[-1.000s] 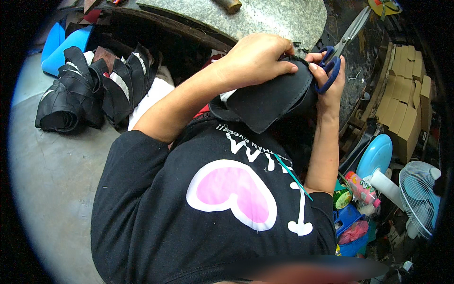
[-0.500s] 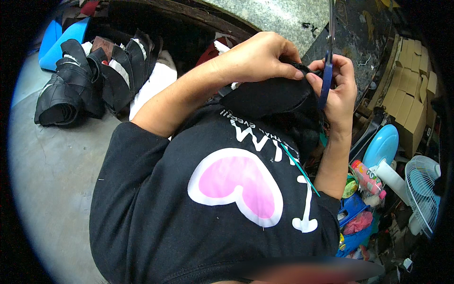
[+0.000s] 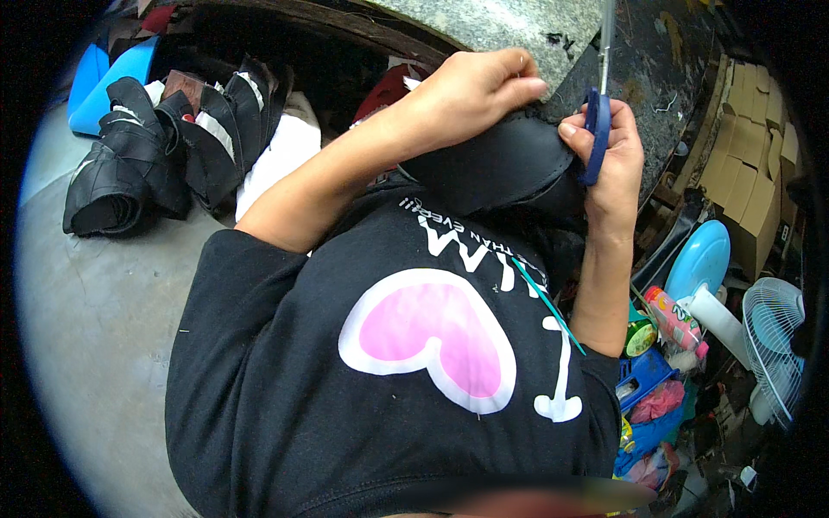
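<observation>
Held in my right hand (image 3: 611,160) is a pair of scissors (image 3: 596,138) with dark blue handles, its blades pointing up and away from me. The hand is closed round the handles, beside the right end of a black piece (image 3: 492,164). That piece looks smooth and curved, with a stitched edge, and lies at my lap below my left forearm. My left hand (image 3: 484,86) is raised just above its far edge. Its fingers are curled in and the thumb lies close to them; whatever they pinch is too small to make out.
Beyond my hands is a speckled grey work surface (image 3: 501,26). Rolled and stacked black pieces (image 3: 129,164) lie at the left near a white cloth (image 3: 281,160). At the right stand cardboard boxes (image 3: 743,164), a fan (image 3: 773,337) and a pink bottle (image 3: 673,319).
My left hand has lifted off the black piece, away from my right hand. The black piece shows more of its smooth surface. The scissors have turned slightly and sit a little lower.
</observation>
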A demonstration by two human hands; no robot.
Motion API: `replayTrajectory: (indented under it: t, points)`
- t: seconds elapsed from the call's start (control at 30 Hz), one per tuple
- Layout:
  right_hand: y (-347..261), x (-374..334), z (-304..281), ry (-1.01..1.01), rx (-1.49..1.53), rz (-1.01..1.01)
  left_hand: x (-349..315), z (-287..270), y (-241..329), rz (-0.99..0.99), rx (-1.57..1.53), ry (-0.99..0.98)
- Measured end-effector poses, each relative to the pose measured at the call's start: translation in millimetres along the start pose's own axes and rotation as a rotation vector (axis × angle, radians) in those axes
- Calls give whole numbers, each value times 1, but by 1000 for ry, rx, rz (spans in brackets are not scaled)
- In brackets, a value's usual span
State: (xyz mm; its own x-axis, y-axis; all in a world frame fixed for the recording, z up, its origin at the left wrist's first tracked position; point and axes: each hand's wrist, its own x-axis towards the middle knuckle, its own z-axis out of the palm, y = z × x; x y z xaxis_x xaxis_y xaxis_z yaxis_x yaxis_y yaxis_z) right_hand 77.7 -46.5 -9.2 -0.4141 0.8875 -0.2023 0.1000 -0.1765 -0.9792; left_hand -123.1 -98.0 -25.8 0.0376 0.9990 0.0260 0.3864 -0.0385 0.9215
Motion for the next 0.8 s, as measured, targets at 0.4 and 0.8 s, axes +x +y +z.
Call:
replayTrajectory:
  t: [0.4,0.8]
  points:
    - [-28,-44,-21,91,-194,-373,3,-11,-5,-198,-286,-124]
    - [-3,-103,-43,-405,416,503,7,-10,-10,-244,-436,-145]
